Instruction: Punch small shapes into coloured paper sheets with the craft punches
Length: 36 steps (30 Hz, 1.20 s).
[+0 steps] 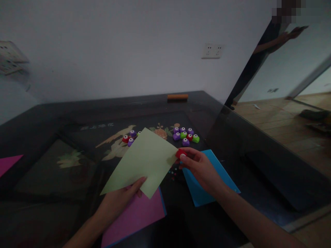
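A pale green sheet of paper [147,158] is held up over the table, tilted. My left hand [129,193] pinches its near edge, thumb on top. My right hand [198,165] grips a small red craft punch [180,153] with a white button, set at the sheet's right corner. Tiny punched paper shapes [173,172] lie on the dark table below. A blue sheet [204,196] is under my right hand, and a pink sheet [139,217] with blue beneath it is under my left. Beyond the paper stand several purple, green and red punches [183,135].
More punches [130,141] are partly behind the green sheet. A brown cylinder [177,97] lies at the table's [124,110] back edge by the wall. A dark flat object [274,179] is at right, pink paper [9,163] at far left. Another person's arm [276,43] shows at upper right.
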{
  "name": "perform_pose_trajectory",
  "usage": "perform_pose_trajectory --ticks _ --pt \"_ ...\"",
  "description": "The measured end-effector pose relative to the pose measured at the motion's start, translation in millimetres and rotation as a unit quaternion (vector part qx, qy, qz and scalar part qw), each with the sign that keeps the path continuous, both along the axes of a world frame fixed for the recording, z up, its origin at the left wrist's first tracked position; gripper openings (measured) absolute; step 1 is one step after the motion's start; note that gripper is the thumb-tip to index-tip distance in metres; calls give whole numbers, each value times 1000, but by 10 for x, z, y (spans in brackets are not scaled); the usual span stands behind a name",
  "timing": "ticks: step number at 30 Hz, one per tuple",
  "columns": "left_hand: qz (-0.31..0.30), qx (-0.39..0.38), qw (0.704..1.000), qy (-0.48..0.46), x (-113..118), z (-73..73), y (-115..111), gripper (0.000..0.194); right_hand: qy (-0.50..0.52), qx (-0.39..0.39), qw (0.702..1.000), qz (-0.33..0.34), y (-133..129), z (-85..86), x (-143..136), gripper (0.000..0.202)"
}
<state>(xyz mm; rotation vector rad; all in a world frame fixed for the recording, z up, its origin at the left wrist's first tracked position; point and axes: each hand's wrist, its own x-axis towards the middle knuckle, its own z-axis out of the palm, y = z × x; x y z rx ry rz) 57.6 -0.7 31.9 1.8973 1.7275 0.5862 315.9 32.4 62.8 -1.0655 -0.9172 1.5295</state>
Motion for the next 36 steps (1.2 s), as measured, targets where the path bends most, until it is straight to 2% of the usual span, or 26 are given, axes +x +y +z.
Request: perform_pose_trajectory --ticks 7,10,17,22,31,36 --pt "-3 -13 1000 15 122 126 38 38 40 -19 999 9 -10 -8 -7 29" --pt "-16 -14 999 25 96 86 40 37 64 -31 997 8 -6 -12 -13 29" --pt "-37 -2 998 42 -38 -131 26 33 72 -29 997 -3 -1 -15 -16 28" --pt "-56 36 995 74 -114 -230 9 33 66 -25 998 0 0 -27 -11 25" --pt "-56 40 996 47 -91 -234 -3 38 57 -19 998 -2 1 -26 -8 26" --pt "-55 32 997 50 -50 -180 -24 38 54 -16 998 -15 -3 -20 -20 26"
